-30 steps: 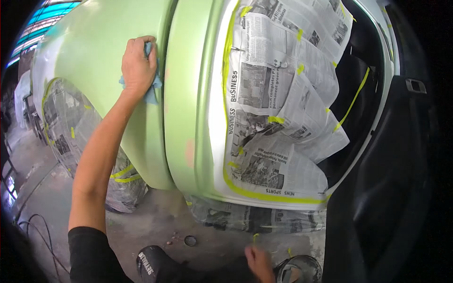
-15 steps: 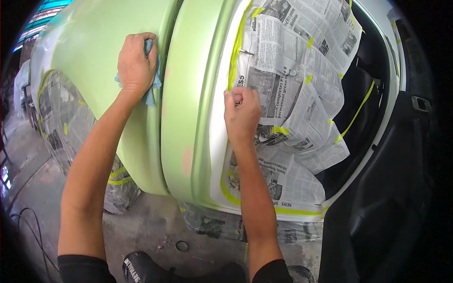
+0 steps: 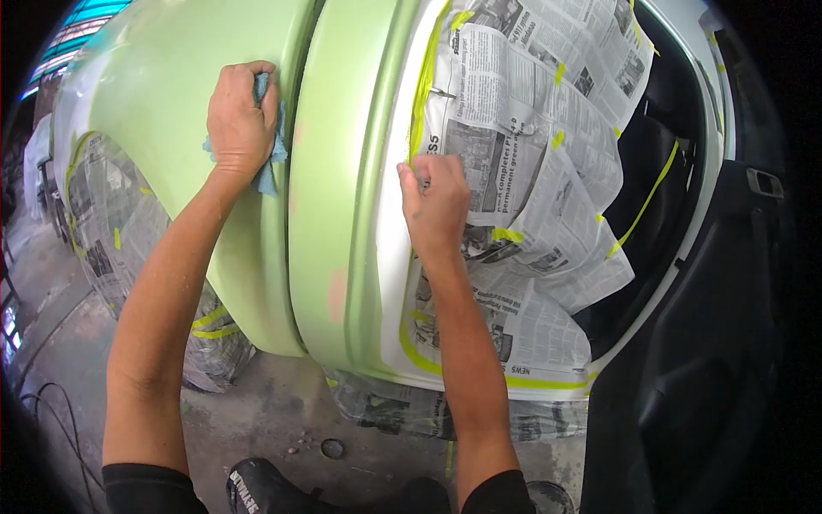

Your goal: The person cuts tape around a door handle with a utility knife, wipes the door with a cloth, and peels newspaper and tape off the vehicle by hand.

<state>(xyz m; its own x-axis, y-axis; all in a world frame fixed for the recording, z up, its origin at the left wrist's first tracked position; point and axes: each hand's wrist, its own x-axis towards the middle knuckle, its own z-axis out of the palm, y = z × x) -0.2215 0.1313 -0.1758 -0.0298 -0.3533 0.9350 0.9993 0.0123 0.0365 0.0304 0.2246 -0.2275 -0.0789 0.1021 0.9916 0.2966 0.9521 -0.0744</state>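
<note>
My left hand (image 3: 240, 120) is closed around a crumpled blue cloth (image 3: 268, 177), which lies against a pale green car panel (image 3: 163, 64) beside the dark gap. To the right of that gap is a second green panel (image 3: 342, 111) with pinkish patches. My right hand (image 3: 438, 201) has its fingers curled in at the white border of the masked opening. Near its fingertips, yellow masking tape (image 3: 420, 111) runs along the edge of the newspaper sheets (image 3: 488, 77). Whatever those fingers may hold is hidden.
Plastic and newspaper cover the wheel area (image 3: 128, 197) at left. A black open door (image 3: 719, 343) stands at right, beside a dark car interior (image 3: 668, 111). On the concrete floor (image 3: 282, 394) are a black ring (image 3: 332, 448), a cable (image 3: 64, 428) and a dark shoe (image 3: 257, 484).
My left hand and the cloth have shifted slightly left on the panel. The right hand has also moved a little left, its fingers still curled. The camera view has shifted slightly.
</note>
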